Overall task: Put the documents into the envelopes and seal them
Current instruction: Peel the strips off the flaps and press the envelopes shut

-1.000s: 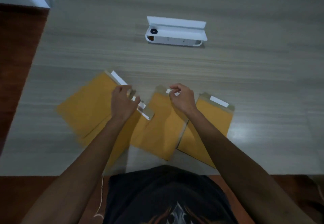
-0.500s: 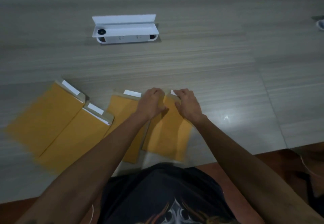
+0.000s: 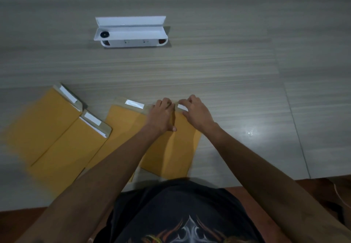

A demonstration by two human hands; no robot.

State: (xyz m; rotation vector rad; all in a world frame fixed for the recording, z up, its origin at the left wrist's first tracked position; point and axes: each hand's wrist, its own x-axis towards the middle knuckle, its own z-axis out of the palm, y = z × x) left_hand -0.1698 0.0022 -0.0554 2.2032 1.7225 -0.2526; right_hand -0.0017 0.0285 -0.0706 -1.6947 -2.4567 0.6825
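Observation:
Several yellow-brown envelopes lie in a row near the table's front edge, each with an open flap carrying a white adhesive strip. My left hand (image 3: 163, 116) and my right hand (image 3: 195, 112) both rest on the flap end of the rightmost envelope (image 3: 176, 153). The right hand's fingertips pinch the white strip (image 3: 182, 107) on that flap; the left hand presses down beside it. To the left lie the middle envelope (image 3: 123, 123), a nearer-left envelope (image 3: 72, 147) with white paper showing at its mouth, and the far-left envelope (image 3: 41, 121).
A white open box (image 3: 131, 33) with a black round part at its left end stands further back on the wood-grain table (image 3: 228, 71). The table's front edge runs just before my torso, with reddish-brown floor (image 3: 322, 187) at the lower right.
Both hands moved from the left and middle envelopes to the rightmost envelope's flap, and the view swung right and then back a little to the left. The envelopes themselves stayed put.

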